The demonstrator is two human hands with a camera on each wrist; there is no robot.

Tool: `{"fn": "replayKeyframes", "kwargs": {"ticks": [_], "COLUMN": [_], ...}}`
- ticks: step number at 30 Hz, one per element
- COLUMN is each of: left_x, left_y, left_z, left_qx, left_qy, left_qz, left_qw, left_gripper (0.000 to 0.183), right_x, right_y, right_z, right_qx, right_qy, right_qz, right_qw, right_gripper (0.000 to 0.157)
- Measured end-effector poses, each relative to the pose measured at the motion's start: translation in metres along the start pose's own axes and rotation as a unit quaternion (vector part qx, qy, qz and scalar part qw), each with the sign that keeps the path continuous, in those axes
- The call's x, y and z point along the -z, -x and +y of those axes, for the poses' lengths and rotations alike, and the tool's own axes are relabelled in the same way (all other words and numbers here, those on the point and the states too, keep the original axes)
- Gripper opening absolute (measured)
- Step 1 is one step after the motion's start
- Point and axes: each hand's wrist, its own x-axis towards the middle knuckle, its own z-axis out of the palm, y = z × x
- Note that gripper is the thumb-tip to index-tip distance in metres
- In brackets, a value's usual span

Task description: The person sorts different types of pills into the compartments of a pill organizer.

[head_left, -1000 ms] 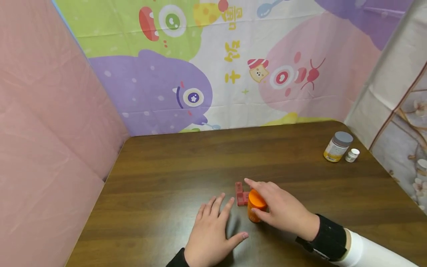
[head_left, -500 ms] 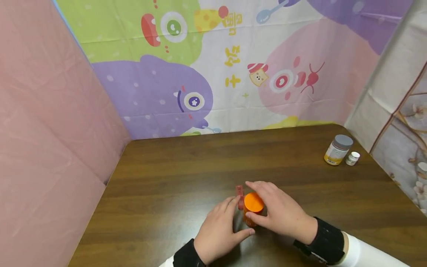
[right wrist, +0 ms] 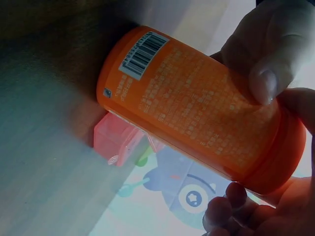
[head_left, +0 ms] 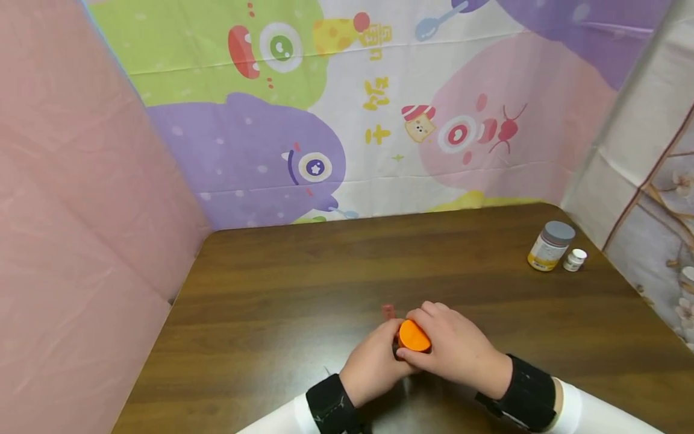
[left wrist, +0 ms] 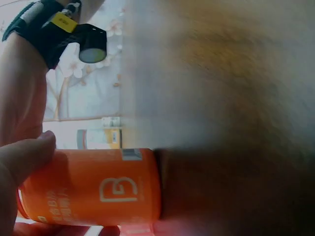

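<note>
An orange bottle (right wrist: pixel 187 103) with printed text and a barcode stands upright between my hands, its base close to the table. Its orange lid (head_left: pixel 414 336) faces up in the head view. My left hand (head_left: pixel 374 361) grips the bottle from the left. From the right, my right hand (head_left: pixel 461 349) holds it near the top, thumb on the near side of the lid. Just behind the bottle lies a translucent red plastic piece with box-like sections (right wrist: pixel 115 137), mostly hidden by the hands in the head view.
At the table's back right corner stand a jar with a grey lid (head_left: pixel 551 246) and a small white bottle (head_left: pixel 575 260). The brown wooden table (head_left: pixel 271 289) meets a cartoon-print cloth (head_left: pixel 379 181) at the back and a pink cloth (head_left: pixel 81 241) on the left.
My left hand has moved right from the bare table to the bottle and now grips it. The right hand has stayed at the bottle and closed further round its top.
</note>
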Motion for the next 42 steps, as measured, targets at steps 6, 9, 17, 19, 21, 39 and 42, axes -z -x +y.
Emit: {"fn": "replayKeyframes", "kwargs": {"ticks": [6,9,17,19,21,39,42], "left_x": [0.002,0.006,0.015,0.017,0.018,0.017,0.019], "left_y": [0.0,0.0,-0.007,-0.007,-0.006,-0.002,-0.002], "left_z": [-0.003,-0.005,-0.009,-0.01,-0.01,-0.007,-0.007], "left_qx": [-0.01,-0.015,-0.054,-0.055,-0.058,-0.063,-0.061], "left_qy": [0.005,0.001,-0.01,-0.012,-0.019,-0.038,-0.037], "left_qz": [0.002,-0.005,-0.037,-0.042,-0.044,-0.047,-0.05], "left_qw": [0.9999,0.9999,0.9978,0.9975,0.9972,0.9962,0.9962], "left_gripper": [0.052,0.049,0.043,0.044,0.046,0.041,0.042], "right_x": [-0.001,-0.002,0.0,0.001,0.002,0.003,0.003], "right_y": [0.0,-0.002,-0.004,-0.004,-0.003,-0.002,-0.002], "right_z": [-0.001,-0.002,-0.002,-0.002,-0.003,-0.005,-0.004], "right_qx": [0.012,0.026,0.062,0.066,0.072,0.06,0.093], "right_qy": [0.02,0.036,0.035,0.031,0.028,0.037,0.032], "right_qz": [0.005,0.004,-0.013,-0.025,-0.034,-0.002,0.003], "right_qw": [1.0,0.999,0.997,0.997,0.996,0.997,0.995], "right_gripper": [0.047,0.045,0.042,0.043,0.045,0.046,0.044]}}
